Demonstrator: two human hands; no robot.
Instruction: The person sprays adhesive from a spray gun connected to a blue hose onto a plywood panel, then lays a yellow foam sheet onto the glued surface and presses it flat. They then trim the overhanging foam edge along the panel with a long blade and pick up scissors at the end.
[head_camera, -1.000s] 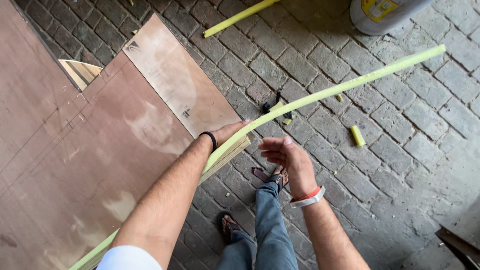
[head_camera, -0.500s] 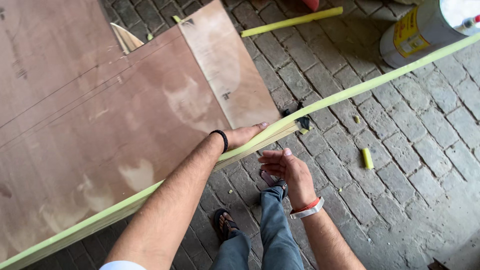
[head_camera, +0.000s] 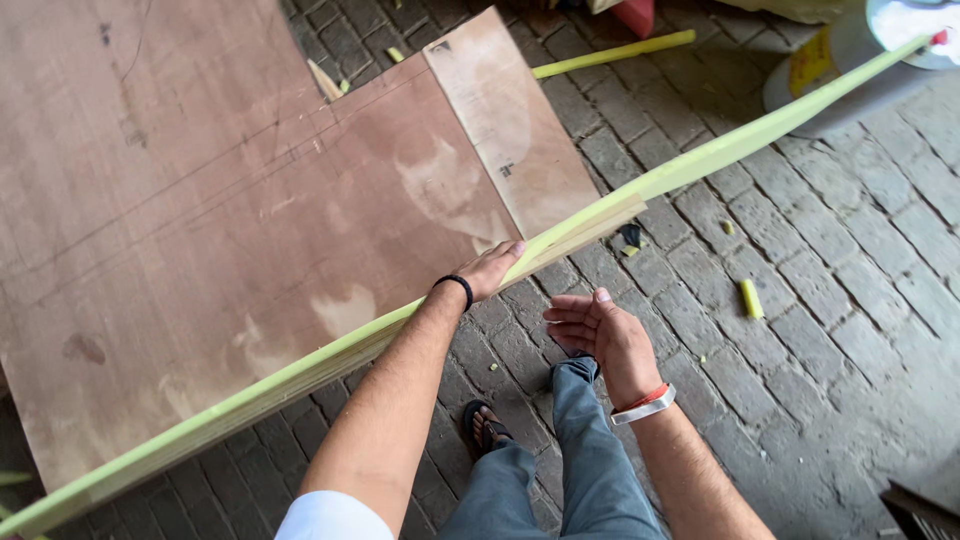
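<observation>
Yellow-green edging strip (head_camera: 700, 165) runs diagonally across the view, from the lower left corner, along the near edge of the plywood sheet (head_camera: 250, 230), up past the white bucket (head_camera: 860, 60) at upper right. Your left hand (head_camera: 490, 268) lies on it where the sheet's corner ends, fingers flat along it. Your right hand (head_camera: 600, 335) hangs open just beside, holding nothing. Beyond the corner the strip overhangs the brick floor (head_camera: 800, 300), unsupported; offcuts lie scattered there.

Open brick floor (head_camera: 800, 330) right of the strip (head_camera: 700, 165); plywood sheet (head_camera: 200, 220) left.
</observation>
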